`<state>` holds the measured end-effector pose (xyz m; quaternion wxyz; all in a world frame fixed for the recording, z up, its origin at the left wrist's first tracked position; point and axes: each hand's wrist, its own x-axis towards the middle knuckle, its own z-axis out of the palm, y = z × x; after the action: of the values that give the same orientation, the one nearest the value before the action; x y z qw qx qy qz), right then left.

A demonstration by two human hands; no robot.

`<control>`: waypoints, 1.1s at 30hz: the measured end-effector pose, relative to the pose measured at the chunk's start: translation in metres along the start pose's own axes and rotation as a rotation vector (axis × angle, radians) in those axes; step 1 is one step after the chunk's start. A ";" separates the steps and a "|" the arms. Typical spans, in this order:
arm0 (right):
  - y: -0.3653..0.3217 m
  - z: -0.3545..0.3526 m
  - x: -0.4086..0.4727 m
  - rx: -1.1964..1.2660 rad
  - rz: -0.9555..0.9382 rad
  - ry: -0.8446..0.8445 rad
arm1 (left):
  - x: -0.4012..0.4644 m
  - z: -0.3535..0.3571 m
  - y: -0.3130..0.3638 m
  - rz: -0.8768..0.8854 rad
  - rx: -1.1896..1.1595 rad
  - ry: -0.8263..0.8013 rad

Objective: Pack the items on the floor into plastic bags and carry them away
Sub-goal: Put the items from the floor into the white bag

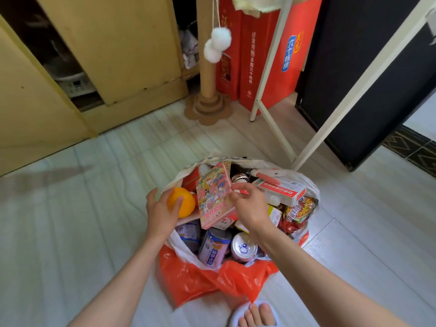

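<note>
A red and white plastic bag (188, 277) stands open on the floor, packed with several items. My left hand (160, 211) holds an orange (185, 201) over the bag's left rim. My right hand (249, 205) hovers over the bag's middle, its fingertips pinching the edge of a pink cartoon-printed box (213, 197) that stands tilted among the goods. Inside lie a white and red carton (283, 191), a red snack packet (298, 214), a purple can (213, 249) and a can with a pull tab (243, 247).
A cardboard scratching post (208, 90) with white pompoms (218, 43) stands behind the bag. Red gift boxes (257, 57), a white metal frame (273, 128), a black cabinet (354, 79) and yellow cupboard doors (113, 48) line the back. My foot in a slipper (257, 315) is below the bag.
</note>
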<state>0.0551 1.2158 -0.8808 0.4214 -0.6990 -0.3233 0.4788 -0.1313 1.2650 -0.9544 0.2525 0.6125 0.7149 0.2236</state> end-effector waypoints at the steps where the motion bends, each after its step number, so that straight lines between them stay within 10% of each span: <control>1: 0.001 0.007 -0.001 -0.024 -0.006 -0.013 | 0.000 -0.001 -0.003 -0.027 -0.119 -0.005; 10: 0.010 0.036 -0.003 -0.362 -0.082 -0.163 | 0.025 -0.009 -0.015 -0.441 -0.331 0.066; 26: 0.025 0.047 -0.018 -0.737 -0.429 -0.074 | 0.020 -0.051 0.011 -0.002 -0.301 0.267; 33: 0.030 0.039 -0.017 -0.976 -0.441 -0.238 | -0.012 -0.015 -0.027 -0.277 -0.093 -0.016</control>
<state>0.0141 1.1995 -0.9086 0.0992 -0.6701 -0.6921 0.2493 -0.1601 1.2492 -0.9594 0.3147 0.4973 0.7795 0.2146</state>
